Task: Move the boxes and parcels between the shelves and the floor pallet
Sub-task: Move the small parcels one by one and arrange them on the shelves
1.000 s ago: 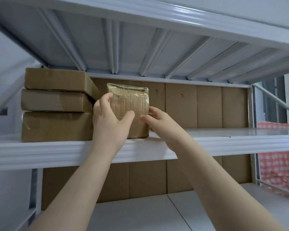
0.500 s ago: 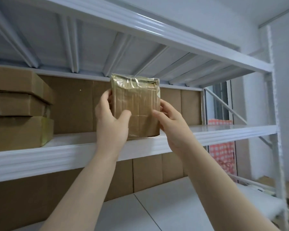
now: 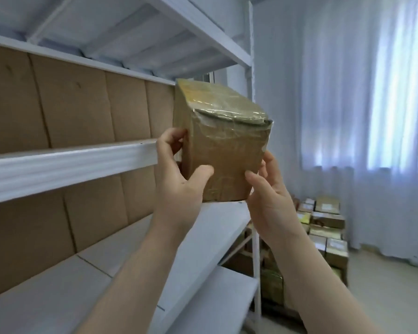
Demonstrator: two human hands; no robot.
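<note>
A small brown cardboard box wrapped in clear tape is held up in the air in front of the white shelf rack, clear of its boards. My left hand grips the box's left side, thumb on the front face and fingers behind. My right hand grips the lower right corner, thumb on the front. Down at the right, several taped boxes and parcels are stacked on the floor; the pallet under them is hidden.
The rack's white upright post stands just right of the box. Brown cardboard panels line the rack's back. White curtains cover a bright window on the right. Pale floor lies beyond the stack.
Both hands lifted the box off the upper shelf board and carried it right, away from the rack. My view swung right; the stacked boxes on the shelf's left are out of sight.
</note>
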